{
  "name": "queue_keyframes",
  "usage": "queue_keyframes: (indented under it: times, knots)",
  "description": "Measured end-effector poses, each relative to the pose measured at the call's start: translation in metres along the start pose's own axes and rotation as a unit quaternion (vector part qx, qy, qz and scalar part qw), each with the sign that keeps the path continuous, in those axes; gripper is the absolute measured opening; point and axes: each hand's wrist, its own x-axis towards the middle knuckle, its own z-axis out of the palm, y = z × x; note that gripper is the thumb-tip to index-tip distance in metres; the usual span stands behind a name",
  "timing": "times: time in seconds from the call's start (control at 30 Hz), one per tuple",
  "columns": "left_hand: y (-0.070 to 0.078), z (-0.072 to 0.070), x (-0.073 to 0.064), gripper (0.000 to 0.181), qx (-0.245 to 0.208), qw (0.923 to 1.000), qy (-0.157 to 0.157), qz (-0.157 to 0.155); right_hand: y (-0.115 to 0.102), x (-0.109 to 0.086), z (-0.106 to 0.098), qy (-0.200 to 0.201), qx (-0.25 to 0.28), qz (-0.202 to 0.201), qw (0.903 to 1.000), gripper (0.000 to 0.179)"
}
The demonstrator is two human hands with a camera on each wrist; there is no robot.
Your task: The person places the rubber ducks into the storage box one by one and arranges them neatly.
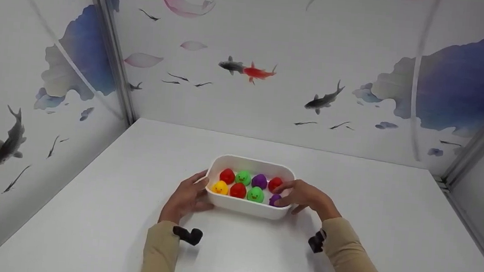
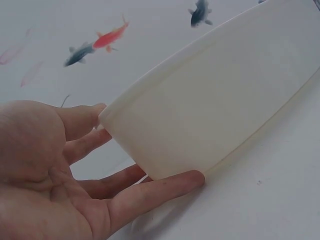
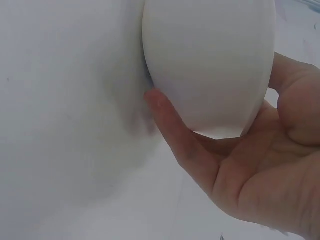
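Note:
A white rectangular plastic container (image 1: 244, 205) sits between the two hands in the head view, with several toy ducks in it. The ducks are red (image 1: 238, 191), green (image 1: 255, 194), purple (image 1: 259, 181) and yellow (image 1: 220, 187). My left hand (image 1: 185, 197) grips the container's left end; in the left wrist view, a fingertip (image 2: 192, 180) lies at its lower edge and the thumb at the rim. At the right end my right hand (image 1: 307, 196) holds the container, digits reaching over the rim and partly covering a purple duck. Its little finger (image 3: 167, 117) lies along the container's lower edge.
The white table (image 1: 240, 258) runs back to a white wall (image 1: 261, 111) printed with fish and petals. Side walls stand left and right, with metal posts (image 1: 114, 46) at the corners. A black wrist mount (image 1: 188, 235) sits on the left sleeve.

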Motion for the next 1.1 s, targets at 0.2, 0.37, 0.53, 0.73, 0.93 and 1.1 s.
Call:
queue_keyframes:
  times: [0.2, 0.37, 0.53, 0.73, 0.93, 1.1]
  knots:
    - [0.0000, 0.0013, -0.0005, 0.055, -0.010, 0.9999, 0.003, -0.005, -0.0010, 0.0007, 0.0074, 0.028, -0.026, 0.001, 0.9993, 0.044]
    - [-0.0006, 0.0005, -0.0016, 0.054, -0.006, 1.0000, 0.004, 0.001, 0.0004, 0.0016, 0.0105, 0.042, -0.022, -0.006, 0.9989, 0.039]
    - [-0.0005, 0.0005, -0.0009, 0.054, -0.007, 0.9999, 0.007, 0.002, 0.0039, 0.0022, 0.0081, 0.042, -0.017, -0.031, 0.9985, 0.033]
    - [0.0007, -0.0004, -0.0002, 0.056, -0.004, 1.0000, 0.001, -0.008, 0.0066, 0.0036, 0.0065, 0.041, -0.004, -0.043, 0.9982, 0.029]
    - [0.0026, -0.0003, 0.0004, 0.055, -0.005, 1.0000, 0.000, -0.006, 0.0051, 0.0064, 0.0062, 0.048, -0.004, -0.033, 0.9983, 0.031]
    - [0.0022, -0.0003, 0.0000, 0.056, -0.001, 1.0000, -0.001, -0.003, 0.0028, 0.0062, 0.0052, 0.041, 0.007, -0.017, 0.9990, 0.031]
